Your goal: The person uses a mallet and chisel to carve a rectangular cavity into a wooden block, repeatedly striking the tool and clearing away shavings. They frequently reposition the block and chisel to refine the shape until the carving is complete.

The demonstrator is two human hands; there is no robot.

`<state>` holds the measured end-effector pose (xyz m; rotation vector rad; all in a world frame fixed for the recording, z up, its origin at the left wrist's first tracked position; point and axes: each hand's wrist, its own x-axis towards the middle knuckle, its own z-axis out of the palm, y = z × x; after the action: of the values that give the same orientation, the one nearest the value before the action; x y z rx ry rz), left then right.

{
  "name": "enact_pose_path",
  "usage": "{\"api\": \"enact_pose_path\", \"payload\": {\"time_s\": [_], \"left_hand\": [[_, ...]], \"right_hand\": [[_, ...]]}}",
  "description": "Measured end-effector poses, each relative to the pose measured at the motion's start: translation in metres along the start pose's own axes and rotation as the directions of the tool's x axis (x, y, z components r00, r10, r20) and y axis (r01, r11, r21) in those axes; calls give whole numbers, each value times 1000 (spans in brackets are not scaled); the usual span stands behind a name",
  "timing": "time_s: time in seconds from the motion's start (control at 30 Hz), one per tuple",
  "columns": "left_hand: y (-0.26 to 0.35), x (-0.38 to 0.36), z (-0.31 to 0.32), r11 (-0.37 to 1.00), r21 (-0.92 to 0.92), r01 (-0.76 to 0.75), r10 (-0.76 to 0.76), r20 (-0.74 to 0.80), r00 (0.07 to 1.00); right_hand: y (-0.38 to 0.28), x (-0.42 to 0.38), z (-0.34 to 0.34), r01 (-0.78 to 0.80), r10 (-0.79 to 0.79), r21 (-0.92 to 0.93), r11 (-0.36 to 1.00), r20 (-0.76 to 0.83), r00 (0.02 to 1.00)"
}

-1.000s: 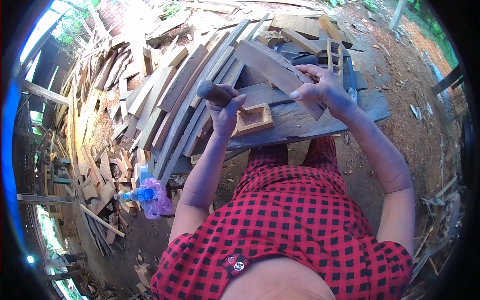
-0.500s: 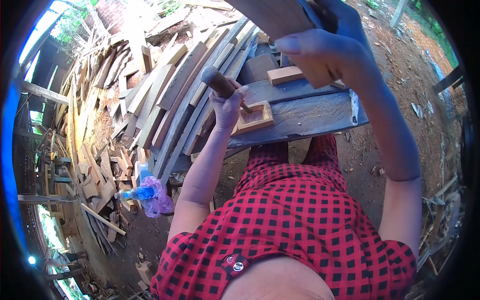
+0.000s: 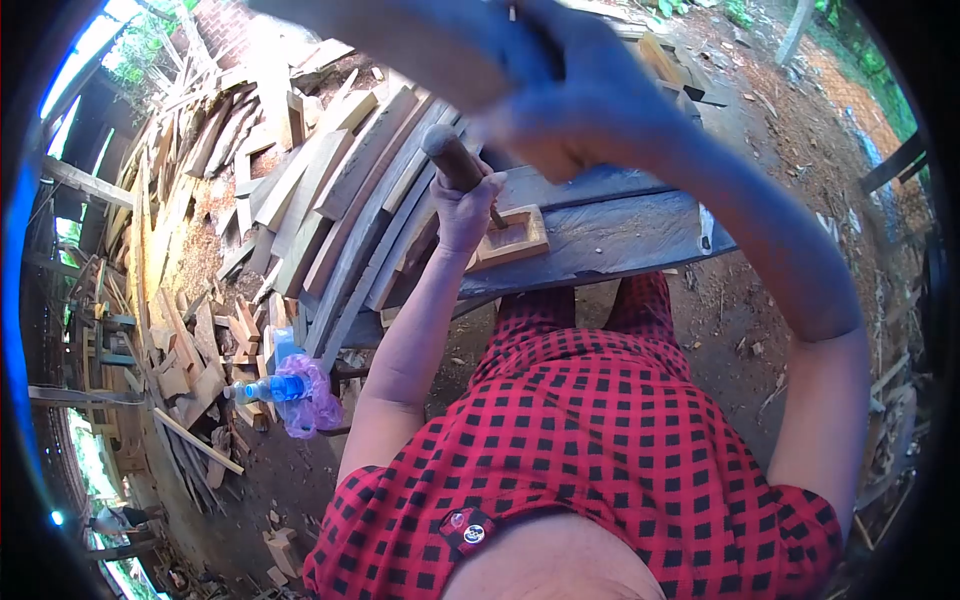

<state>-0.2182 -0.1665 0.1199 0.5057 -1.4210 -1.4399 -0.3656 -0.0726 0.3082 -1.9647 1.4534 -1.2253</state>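
My left hand [image 3: 465,212] is wrapped round the handle of a chisel [image 3: 452,157]. The chisel's blade points down into the hollow of a small wooden block [image 3: 518,240] on the dark wooden bench [image 3: 620,232]. My right hand [image 3: 590,110], blurred by motion, is raised above the bench and closed round a thick piece of wood [image 3: 410,45]. This wood extends to the upper left, over the top of the chisel handle and apart from it.
Long planks [image 3: 345,200] are stacked left of the bench. A plastic bottle [image 3: 270,389] and a pink plastic bag [image 3: 313,400] are at the lower left, near scattered wood offcuts [image 3: 190,370]. Wooden posts stand at both sides.
My right hand has swung the thick piece of wood leftward, towards the space above the chisel. My left hand and the chisel have shifted slightly to the right.
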Motion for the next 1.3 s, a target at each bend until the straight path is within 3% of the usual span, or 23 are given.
{"api": "enact_pose_path", "payload": {"time_s": [0.03, 0.07, 0.13, 0.2, 0.23, 0.27, 0.33, 0.37, 0.4, 0.43, 0.47, 0.57, 0.63, 0.67, 0.73, 0.8, 0.87, 0.9, 0.93, 1.0, 1.07, 1.13, 1.3], "left_hand": [[-1, 2, 1, 1000, -2, -3, 3, 1, 1000], [-3, 3, 2, 1000, -10, -3, 3, -31, 1000], [-4, 7, 4, 1000, -16, -1, 0, -57, 998], [-5, 12, 2, 999, -37, 35, -36, -27, 999], [-6, 14, 2, 998, -48, 51, -52, -12, 999], [-7, 16, 2, 997, -50, 51, -52, -15, 999], [-8, 19, 0, 997, -39, 64, -65, -31, 997], [-9, 20, -2, 997, -38, 61, -62, -34, 998], [-11, 19, -3, 998, -47, 42, -42, -11, 999], [-13, 20, -3, 998, -58, 24, -23, 14, 1000], [-14, 20, -2, 998, -57, 25, -24, 18, 1000], [-17, 21, -2, 996, -83, 40, -42, -32, 999], [-15, 30, -5, 988, -110, 105, -105, 4, 994], [-15, 31, -5, 989, -110, 100, -100, 4, 995], [-12, 32, -1, 984, -164, 76, -90, -82, 993], [-11, 22, 2, 988, -125, 87, -98, -86, 991], [-2, 4, 12, 998, 60, -11, 18, -129, 991], [-2, -8, 13, 994, 51, -99, 99, 1, 995], [1, -15, 14, 994, 52, -100, 100, 2, 995], [6, -26, 15, 984, 149, -100, 68, 202, 977], [9, -25, 14, 995, 90, -45, 29, 172, 985], [16, -17, 12, 998, 3, -68, 68, -20, 997], [12, -12, -3, 998, -23, -57, 56, -27, 998]], "right_hand": [[8, -2, 4, 35, -40, -83, 996, -55, 998], [15, -3, 0, -125, 186, -315, 941, 173, 967], [12, 13, -10, -271, 319, -194, 943, 290, 902], [7, 27, -18, -128, 157, -234, 964, 108, 982], [-15, 25, -15, -182, 189, -222, 958, 9, 982], [-60, 16, -41, -347, 313, 129, 929, 224, 923], [-46, 16, -41, -222, 177, 347, 911, 158, 972], [-26, 20, -32, -219, 172, 348, 912, 160, 972], [3, 25, -18, -205, 195, 29, 978, 208, 959], [23, 25, -9, -157, 232, -293, 943, 241, 942], [26, 14, -4, -86, 162, -338, 937, 203, 966], [24, 11, -9, -226, 286, -250, 941, 235, 929], [21, 6, -17, -398, 382, 55, 916, 192, 904], [24, 3, -17, -394, 378, 53, 918, 191, 906], [28, -8, -14, -280, 286, 144, 949, -24, 958], [29, -19, -19, -307, 311, 156, 939, -2, 950], [31, -25, -19, -289, 307, 238, 927, -41, 951], [30, -27, -20, -289, 306, 238, 928, -41, 951], [30, -28, -21, -281, 296, 185, 942, -62, 953], [28, -31, -22, -274, 286, 136, 952, -81, 955], [24, -31, -25, -224, 233, 108, 969, -75, 970], [19, -36, -30, -215, 224, 124, 969, -69, 972], [24, -40, -29, -142, 156, 143, 980, -91, 984]]}}
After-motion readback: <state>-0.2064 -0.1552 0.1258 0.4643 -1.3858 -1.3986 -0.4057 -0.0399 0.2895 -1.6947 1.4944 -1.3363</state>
